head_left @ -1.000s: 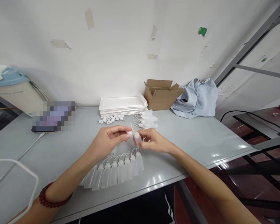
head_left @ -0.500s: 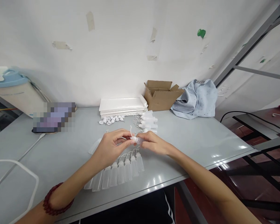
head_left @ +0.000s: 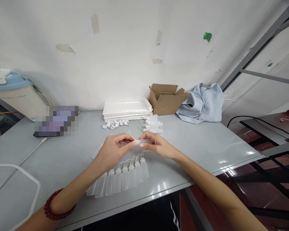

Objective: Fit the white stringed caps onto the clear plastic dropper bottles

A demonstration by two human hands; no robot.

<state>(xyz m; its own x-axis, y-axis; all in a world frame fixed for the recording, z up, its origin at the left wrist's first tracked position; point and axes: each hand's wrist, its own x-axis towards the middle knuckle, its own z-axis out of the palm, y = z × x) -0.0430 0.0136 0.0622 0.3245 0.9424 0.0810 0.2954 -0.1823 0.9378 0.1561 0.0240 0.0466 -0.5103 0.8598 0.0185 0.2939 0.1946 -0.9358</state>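
Note:
Over the middle of the table, my right hand [head_left: 160, 146] grips a small translucent squeeze bottle [head_left: 145, 141] lying roughly level between thumb and fingers. My left hand [head_left: 115, 147] pinches the bottle's white cap [head_left: 136, 141] at its neck end, and a thin white strand sticks up beside those fingertips. Below the hands, a row of similar squeeze bottles [head_left: 125, 178] with white caps and thin curved tubes lies on the table. More bottles [head_left: 154, 123] are piled behind my right hand. Several loose white caps [head_left: 112, 124] lie behind my left hand.
A stack of white padded envelopes [head_left: 126, 109] and an open cardboard box [head_left: 170, 102] stand against the wall. Light blue cloth [head_left: 204, 104] is bunched at the right. On the left lie a phone [head_left: 55, 122] and its white cable [head_left: 26, 160], near a blue-lidded container [head_left: 16, 96].
My right fingers have shifted from bent over the bottle to a grip along it, so more of the bottle shows. My left fingertips have moved slightly left and up.

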